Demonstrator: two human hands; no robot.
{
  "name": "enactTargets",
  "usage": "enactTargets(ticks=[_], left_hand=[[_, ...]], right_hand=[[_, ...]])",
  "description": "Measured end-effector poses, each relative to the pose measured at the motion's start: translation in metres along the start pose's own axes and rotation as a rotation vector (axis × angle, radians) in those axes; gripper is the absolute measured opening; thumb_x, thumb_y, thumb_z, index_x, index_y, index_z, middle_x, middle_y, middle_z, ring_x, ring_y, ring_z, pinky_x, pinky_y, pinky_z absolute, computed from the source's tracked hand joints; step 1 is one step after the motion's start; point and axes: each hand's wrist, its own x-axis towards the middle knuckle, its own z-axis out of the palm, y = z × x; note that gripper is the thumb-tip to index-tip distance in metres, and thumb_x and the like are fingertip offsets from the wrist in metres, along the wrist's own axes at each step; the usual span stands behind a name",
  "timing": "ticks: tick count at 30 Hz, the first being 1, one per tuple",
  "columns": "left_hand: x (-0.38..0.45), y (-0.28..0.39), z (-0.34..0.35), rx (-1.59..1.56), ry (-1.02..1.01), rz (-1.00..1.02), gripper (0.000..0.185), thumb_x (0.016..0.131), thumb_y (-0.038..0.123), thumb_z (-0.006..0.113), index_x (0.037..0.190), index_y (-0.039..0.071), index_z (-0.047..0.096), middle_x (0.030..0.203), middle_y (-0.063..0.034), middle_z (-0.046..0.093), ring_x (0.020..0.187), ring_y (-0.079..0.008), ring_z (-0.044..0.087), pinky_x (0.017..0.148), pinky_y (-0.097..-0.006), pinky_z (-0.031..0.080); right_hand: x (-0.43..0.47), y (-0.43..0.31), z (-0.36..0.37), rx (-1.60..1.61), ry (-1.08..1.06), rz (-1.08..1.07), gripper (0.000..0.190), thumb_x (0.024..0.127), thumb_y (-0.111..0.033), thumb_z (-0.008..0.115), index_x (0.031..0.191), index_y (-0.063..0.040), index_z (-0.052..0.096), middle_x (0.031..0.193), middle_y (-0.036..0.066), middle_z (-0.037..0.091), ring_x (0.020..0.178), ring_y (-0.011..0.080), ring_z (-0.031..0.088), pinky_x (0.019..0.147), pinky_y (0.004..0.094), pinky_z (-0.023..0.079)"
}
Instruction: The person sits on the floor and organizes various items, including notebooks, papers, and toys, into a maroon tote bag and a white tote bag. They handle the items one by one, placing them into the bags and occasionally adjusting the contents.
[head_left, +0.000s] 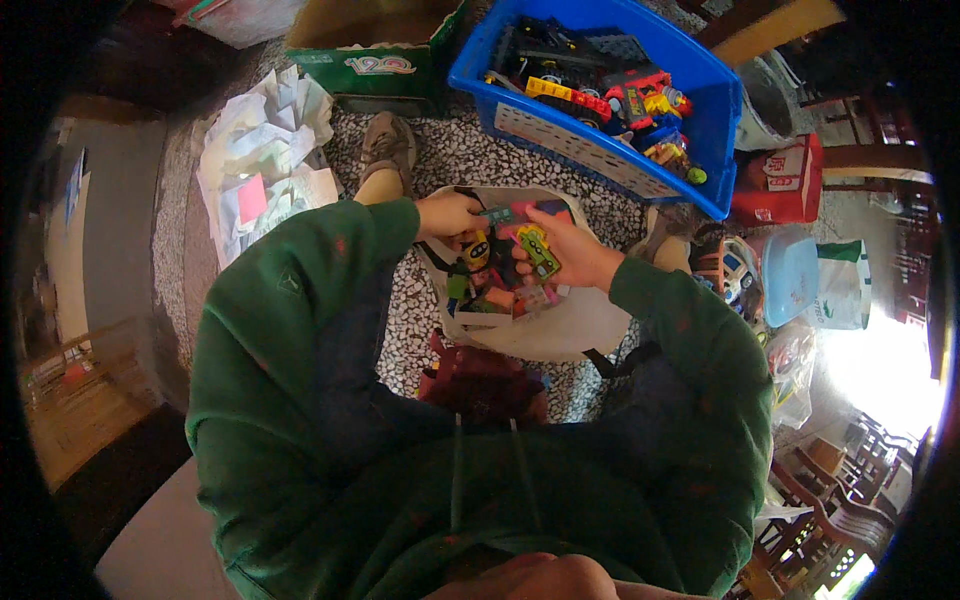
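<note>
A pale cloth bag lies open on the speckled floor between my feet, with small colourful toys inside. My right hand is over the bag, its fingers around a green and yellow toy vehicle. At the bag's far left edge, my left hand has its fingertips on a small teal piece that reaches toward my right hand. Just below my left hand lies a yellow and black toy. My left fingers are partly hidden.
Ahead to the right stands a blue plastic crate of toys. A green cardboard box and a bag of papers are ahead to the left. A dark red bag lies near me. A red box and a blue-lidded container stand right.
</note>
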Motion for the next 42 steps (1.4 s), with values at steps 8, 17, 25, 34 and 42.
enactTargets(ticks=[8,17,25,34,42], left_hand=[[0.000,0.005,0.002,-0.231,-0.119,0.007,0.029,0.101,0.032,0.057,0.106,0.004,0.064,0.073,0.0007,0.053,0.061,-0.0086,0.051,0.061,-0.0265,0.048],[-0.038,0.038,-0.007,-0.145,-0.158,0.157,0.030,0.100,0.035,0.059,0.104,0.006,0.066,0.072,0.0038,0.051,0.064,-0.0055,0.049,0.061,-0.0232,0.047],[-0.019,0.029,0.004,-0.100,-0.169,0.113,0.030,0.101,0.033,0.058,0.106,0.006,0.070,0.071,0.0042,0.049,0.062,-0.0071,0.048,0.059,-0.0247,0.045],[-0.017,0.025,0.006,-0.199,-0.178,0.109,0.029,0.102,0.032,0.057,0.108,0.005,0.068,0.074,0.0030,0.053,0.063,-0.0071,0.050,0.065,-0.0263,0.050],[-0.010,0.019,0.001,-0.063,-0.282,0.079,0.031,0.099,0.035,0.059,0.105,0.006,0.069,0.074,0.0018,0.053,0.068,-0.0097,0.053,0.067,-0.0286,0.052]], right_hand=[[-0.046,-0.009,0.032,0.058,-0.044,0.026,0.063,0.103,-0.052,0.043,0.143,-0.004,0.043,0.135,0.021,0.055,0.116,0.0377,0.060,0.102,0.0522,0.049],[-0.073,-0.024,0.036,-0.268,-0.110,-0.095,0.051,0.100,-0.013,0.057,0.147,-0.006,0.040,0.145,0.019,0.049,0.129,0.0376,0.053,0.108,0.0508,0.045],[-0.066,-0.019,0.038,-0.414,0.187,-0.076,0.050,0.098,-0.009,0.061,0.145,-0.007,0.045,0.145,0.008,0.052,0.131,0.0200,0.051,0.106,0.0427,0.043],[-0.046,-0.009,0.027,-0.224,0.147,-0.267,0.034,0.104,-0.027,0.055,0.133,-0.009,0.053,0.123,0.011,0.066,0.094,0.0183,0.063,0.080,0.0331,0.051],[-0.049,-0.010,0.021,-0.157,0.050,-0.287,0.035,0.105,-0.032,0.051,0.129,-0.007,0.055,0.119,0.011,0.067,0.086,0.0189,0.062,0.073,0.0332,0.052]])
